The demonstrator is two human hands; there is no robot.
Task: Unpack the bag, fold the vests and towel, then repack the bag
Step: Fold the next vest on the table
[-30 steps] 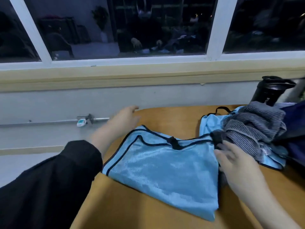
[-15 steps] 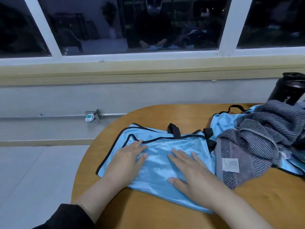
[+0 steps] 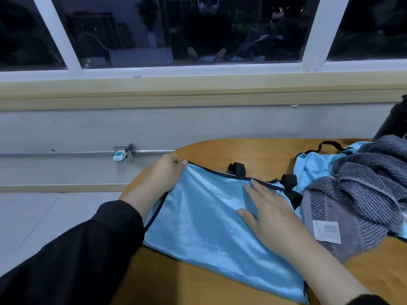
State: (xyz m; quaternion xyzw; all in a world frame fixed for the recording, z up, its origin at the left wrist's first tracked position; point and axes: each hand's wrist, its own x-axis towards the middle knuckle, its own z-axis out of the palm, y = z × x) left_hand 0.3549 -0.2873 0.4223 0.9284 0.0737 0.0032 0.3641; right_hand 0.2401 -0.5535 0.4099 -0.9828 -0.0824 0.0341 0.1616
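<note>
Blue vest [image 3: 204, 234] spread flat near left edge of wooden surface [image 3: 259, 153]. Left hand [image 3: 164, 176] curled round vest's far-left corner, pinching the black-trimmed hem. Right hand [image 3: 267, 211] laid flat on the vest, fingers straight and spread, pressing down beside the black straps [image 3: 288, 183]. Second blue vest [image 3: 312, 166] bunched toward right edge, partly under grey striped towel [image 3: 361, 194]; towel's white label [image 3: 327, 231] facing up. Black bottle [image 3: 394, 119] at far-right corner, cut off by frame.
</note>
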